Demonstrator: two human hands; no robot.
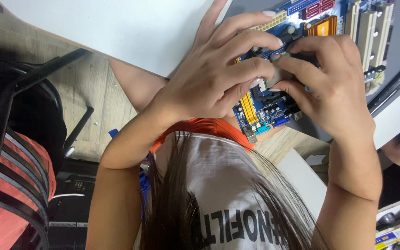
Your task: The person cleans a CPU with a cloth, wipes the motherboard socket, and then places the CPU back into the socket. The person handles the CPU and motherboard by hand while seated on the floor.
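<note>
I viewed the desk (116, 32) at 11 o'clock, white and largest. The blue board (274, 109) lay at 1 o'clock, overhanging the desk edge toward the torso. The left hand (214, 76) rested on the board, fingers curled and pressed together over a small grey chip (278, 74). The right hand (329, 88) met it from 3 o'clock, fingertips pinching the chip's far side. Risk, as I judged it: uneven pressure could tilt the chip and bend its contacts; the overhanging board could tip off the desk. A chair (10, 139) stood at 9 o'clock.
</note>
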